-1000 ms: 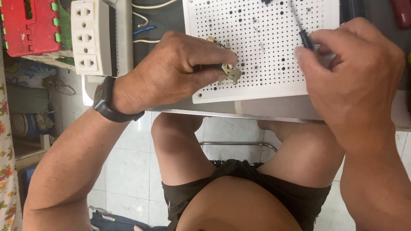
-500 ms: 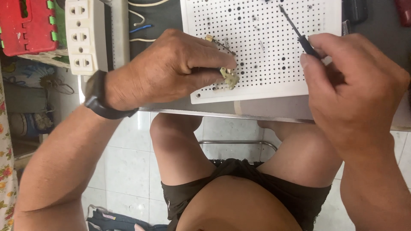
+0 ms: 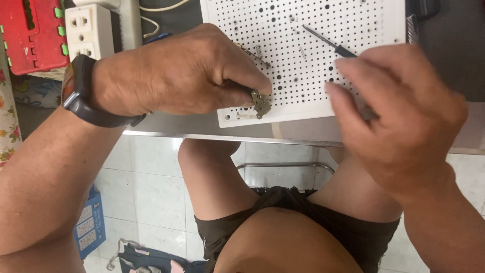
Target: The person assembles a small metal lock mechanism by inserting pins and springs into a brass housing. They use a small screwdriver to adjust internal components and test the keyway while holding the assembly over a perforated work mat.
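Note:
A white perforated board (image 3: 348,20) lies on the grey table edge. My left hand (image 3: 182,76), with a dark watch (image 3: 83,96) on its wrist, pinches a small brass-coloured metal part (image 3: 261,102) against the board's near edge. My right hand (image 3: 399,116) hovers over the board's near right corner and grips a thin dark screwdriver (image 3: 328,43), whose tip points away to the upper left. A few tiny metal bits (image 3: 258,52) rest on the board just beyond my left fingers.
A white power strip (image 3: 93,28) and a red plastic box (image 3: 30,33) sit at the far left on the table. Cables (image 3: 156,10) run behind the strip. A metal table rim (image 3: 227,136) crosses above my knees. Below are a tiled floor and a blue box (image 3: 91,222).
My right hand has drawn back toward me and to the right, lifting the screwdriver tip off the board. My left hand keeps the small part in place.

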